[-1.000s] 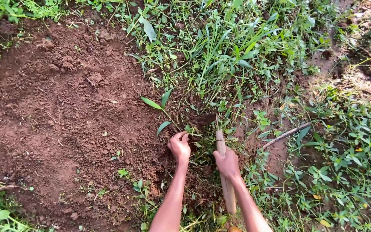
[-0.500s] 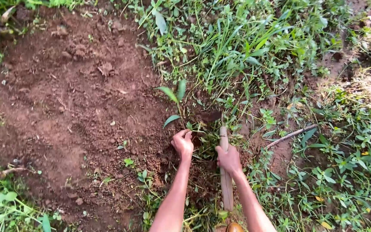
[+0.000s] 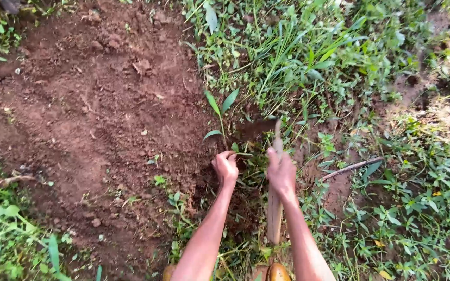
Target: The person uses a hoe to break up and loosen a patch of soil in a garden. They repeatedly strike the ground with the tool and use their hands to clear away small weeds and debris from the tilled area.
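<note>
Weed above left hand, hoe handle gripped

There are no packages, labels, signs or screens here.

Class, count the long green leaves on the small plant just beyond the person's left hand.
3: the left upright leaf, the right upright leaf, and a lower leaf pointing left toward bare soil. More may be hidden in the weeds.
</note>
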